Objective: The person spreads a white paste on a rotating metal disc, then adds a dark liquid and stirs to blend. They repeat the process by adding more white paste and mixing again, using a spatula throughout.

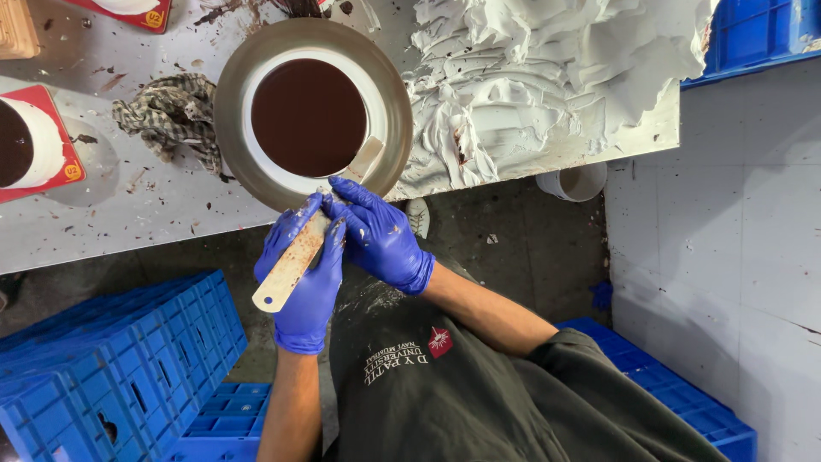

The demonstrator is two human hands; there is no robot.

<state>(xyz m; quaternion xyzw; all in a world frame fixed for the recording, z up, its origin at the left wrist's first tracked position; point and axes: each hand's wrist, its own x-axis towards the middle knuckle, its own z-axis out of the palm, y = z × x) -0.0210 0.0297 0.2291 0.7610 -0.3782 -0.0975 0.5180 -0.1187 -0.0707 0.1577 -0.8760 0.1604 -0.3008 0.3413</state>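
Both my hands wear blue gloves. My left hand point(304, 278) grips the handle of a long cream-coloured spatula point(286, 274), smeared with brown. My right hand point(383, 235) closes over the same spatula further up, its fingers lying across my left fingers. The blade tip point(366, 156) rests against the white side of a round cake point(308, 117) with a glossy dark chocolate top. The cake stands on a round metal turntable point(235, 128) at the near edge of the steel table point(128, 214).
A big heap of white cream point(530, 77) covers the table right of the turntable. A striped cloth point(171, 115) lies to its left, past it another cake on a red board point(34, 145). Blue crates point(111, 376) stand on the floor at left and lower right point(684, 411). A white tiled wall point(727, 257) is at right.
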